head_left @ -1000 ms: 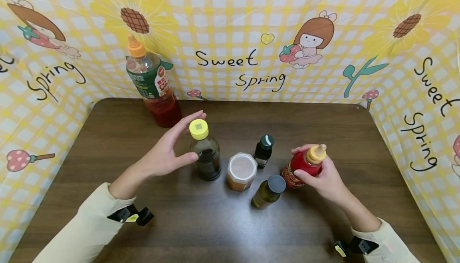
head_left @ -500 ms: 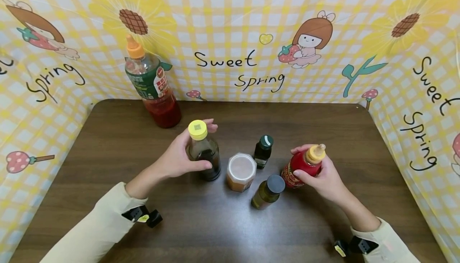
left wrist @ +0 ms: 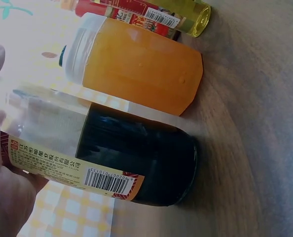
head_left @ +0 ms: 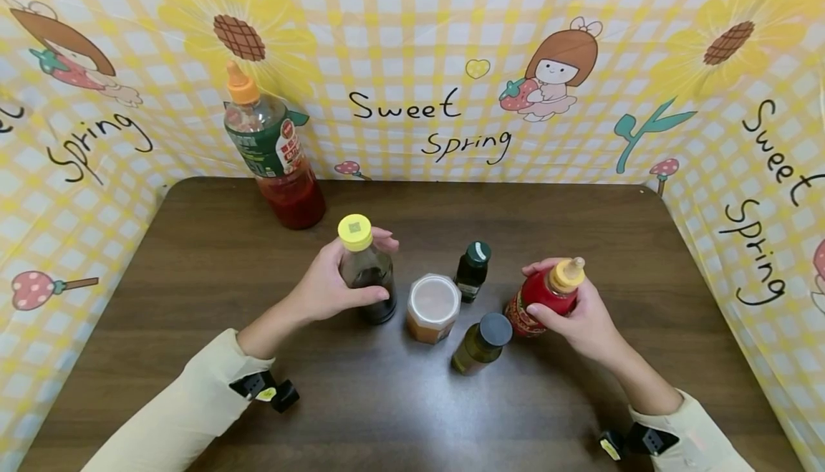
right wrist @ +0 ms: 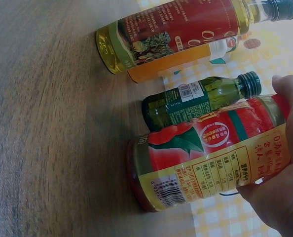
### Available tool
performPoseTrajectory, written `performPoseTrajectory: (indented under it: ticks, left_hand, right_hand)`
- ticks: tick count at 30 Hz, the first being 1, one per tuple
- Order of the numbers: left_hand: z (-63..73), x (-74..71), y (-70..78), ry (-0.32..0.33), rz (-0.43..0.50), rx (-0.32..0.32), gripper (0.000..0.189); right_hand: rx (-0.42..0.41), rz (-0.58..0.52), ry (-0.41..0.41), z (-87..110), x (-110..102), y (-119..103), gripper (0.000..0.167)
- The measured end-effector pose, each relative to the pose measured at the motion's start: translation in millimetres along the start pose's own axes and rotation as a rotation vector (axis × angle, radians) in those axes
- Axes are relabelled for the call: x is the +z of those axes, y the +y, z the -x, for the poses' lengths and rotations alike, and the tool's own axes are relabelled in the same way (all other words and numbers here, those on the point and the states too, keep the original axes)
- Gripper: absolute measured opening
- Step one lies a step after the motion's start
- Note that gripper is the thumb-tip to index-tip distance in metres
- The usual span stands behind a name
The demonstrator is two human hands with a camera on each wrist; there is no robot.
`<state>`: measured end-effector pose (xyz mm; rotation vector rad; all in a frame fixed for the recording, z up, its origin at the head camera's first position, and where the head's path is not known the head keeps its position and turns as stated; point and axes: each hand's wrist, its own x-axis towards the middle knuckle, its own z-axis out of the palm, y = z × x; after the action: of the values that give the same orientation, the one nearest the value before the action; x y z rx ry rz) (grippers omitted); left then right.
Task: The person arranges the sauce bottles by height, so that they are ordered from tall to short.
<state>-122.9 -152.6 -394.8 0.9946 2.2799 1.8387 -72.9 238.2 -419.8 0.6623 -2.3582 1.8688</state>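
My left hand (head_left: 329,282) is wrapped round a vinegar bottle (head_left: 370,278) with a yellow cap and dark liquid. In the left wrist view, this vinegar bottle (left wrist: 136,153) shows its label and barcode, the palm lying at its upper part. On the right, my right hand (head_left: 589,321) grips a red ketchup bottle (head_left: 546,294) with a yellow nozzle cap. The right wrist view shows tomatoes printed on the ketchup bottle (right wrist: 205,148). Between the hands stand an octagonal jar (head_left: 432,307) of orange contents, a small dark green bottle (head_left: 473,271) and an olive oil bottle (head_left: 480,347).
A large squeeze bottle (head_left: 277,157) of red sauce with an orange nozzle stands at the back left of the brown table (head_left: 548,221). Behind and at both sides rises a yellow checked cloth (head_left: 412,28). The jar is close beside the vinegar bottle.
My left hand has moved right and closed its fingers and thumb round the vinegar bottle, which stays in place. My right hand keeps its grip on the ketchup bottle without visible movement.
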Motion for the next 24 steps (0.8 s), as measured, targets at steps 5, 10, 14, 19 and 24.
performPoseTrajectory:
  ticks: [5, 10, 14, 19, 24]
  left_hand:
    - [0.7, 1.3, -1.2, 0.007, 0.03, -0.005, 0.057]
    - [0.6, 2.1, -1.7, 0.021, 0.031, -0.009, 0.051]
    - [-1.3, 3.5, -1.6, 0.028, 0.018, 0.0, 0.048]
    - [-5.2, 6.8, -1.0, 0.021, 0.02, 0.013, 0.044]
    - [-5.9, 6.7, -2.0, 0.018, 0.023, 0.021, 0.043]
  right_hand:
    - [0.003, 0.0, -0.001, 0.2, 0.3, -0.1, 0.053]
    - [0.005, -0.006, 0.005, -0.1, 0.7, -1.0, 0.053]
    - [0.003, -0.015, 0.008, -0.1, 1.0, -1.1, 0.053]
    - [-0.007, -0.024, 0.014, 0.3, 0.9, -0.9, 0.053]
    - [-0.007, -0.022, 0.009, 0.1, 1.1, -1.0, 0.053]
